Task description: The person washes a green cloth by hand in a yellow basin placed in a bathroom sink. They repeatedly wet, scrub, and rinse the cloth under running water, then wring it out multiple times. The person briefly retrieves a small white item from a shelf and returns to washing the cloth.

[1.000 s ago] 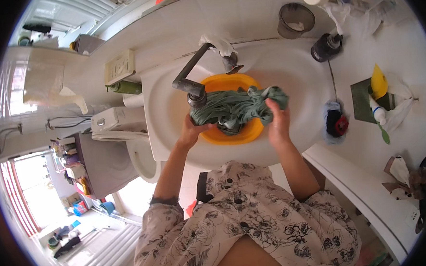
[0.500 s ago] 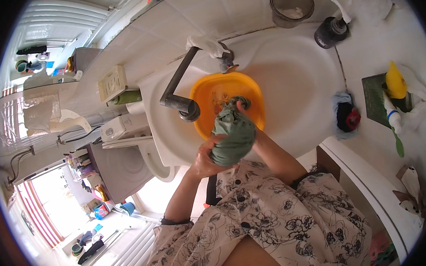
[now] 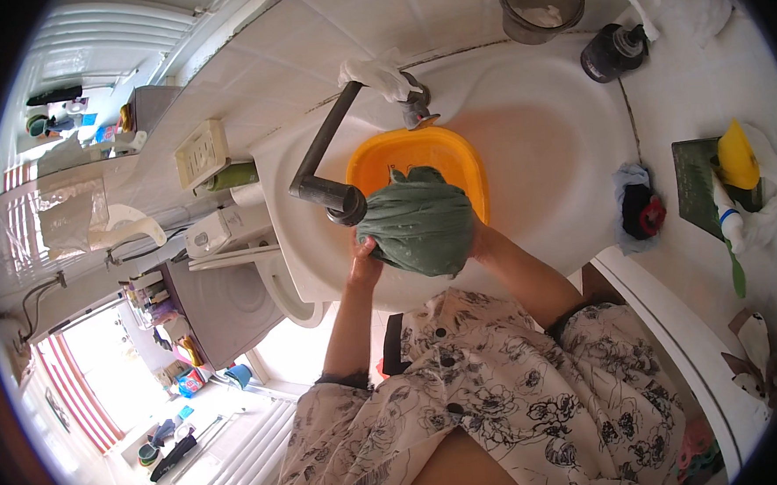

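A bunched dark green cloth (image 3: 418,223) spreads between my two hands, above the near part of an orange basin (image 3: 368,160). Its folds gather at the far end and its near side bulges round. My left hand (image 3: 366,263) grips the cloth's left edge, thumb on top. At the right edge my right hand (image 3: 478,240) holds it too, most of its fingers hidden behind the fabric. The basin stands in a white sink (image 3: 560,154). A dark grey swivel faucet (image 3: 326,191) reaches over the basin's left side, its outlet right by the cloth.
On the sink's far ledge are a see-through bucket (image 3: 541,10) and a black bottle (image 3: 612,53). To the right lie small dark and blue cloths (image 3: 638,207), a green board (image 3: 695,193) and a yellow object (image 3: 737,156). A soap dish (image 3: 201,156) sits at the left; a toilet (image 3: 287,292) stands beyond.
The green cloth has been opened wider and moved a little up, now hiding more of the basin. My right hand has shifted from its top to its right edge.
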Demonstrator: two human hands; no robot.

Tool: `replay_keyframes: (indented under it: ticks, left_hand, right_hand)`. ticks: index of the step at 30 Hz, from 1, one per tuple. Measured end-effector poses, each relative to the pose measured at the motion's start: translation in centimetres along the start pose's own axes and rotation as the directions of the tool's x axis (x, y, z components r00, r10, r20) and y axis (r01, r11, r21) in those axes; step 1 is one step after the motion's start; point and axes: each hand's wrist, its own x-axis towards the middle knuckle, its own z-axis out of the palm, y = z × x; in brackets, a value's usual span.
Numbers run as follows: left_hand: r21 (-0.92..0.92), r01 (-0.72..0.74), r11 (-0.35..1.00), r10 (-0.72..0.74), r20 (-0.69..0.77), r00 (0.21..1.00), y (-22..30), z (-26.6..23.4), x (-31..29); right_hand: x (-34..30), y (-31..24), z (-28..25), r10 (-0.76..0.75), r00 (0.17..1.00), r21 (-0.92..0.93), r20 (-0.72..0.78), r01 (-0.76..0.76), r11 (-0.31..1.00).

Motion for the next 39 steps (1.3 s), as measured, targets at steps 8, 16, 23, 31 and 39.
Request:
replay_keyframes:
  ticks: [8,16,23,31,39]
  left_hand:
    - [-0.082,0.198,0.977,-0.188,0.113,0.976,1.8,3.9,3.8]
    - [0.303,-0.123,0.945,0.074,0.169,0.983,3.7,5.3,4.0]
    - [-0.16,-0.201,0.966,0.197,-0.043,0.979,1.0,8.1,2.5]
    - [-0.541,0.151,0.828,-0.151,0.044,0.987,1.3,6.3,4.5]
    - [0.449,0.263,0.854,-0.365,0.156,0.918,3.5,4.7,8.8]
  right_hand:
    - [0.4,0.5,-0.4,0.032,0.996,-0.008,0.081,-0.031,0.999]
    - [-2.8,-0.4,-2.0,0.102,0.988,0.015,0.117,-0.105,0.994]
    - [0.0,1.6,-3.3,-0.389,0.91,-0.091,-0.146,0.379,0.921]
    - [-1.6,-0.8,3.8,-0.641,0.719,-0.914,0.269,0.401,0.065]
    - [-1.9,0.2,5.6,-0.152,0.805,-0.664,0.574,0.349,-0.661]
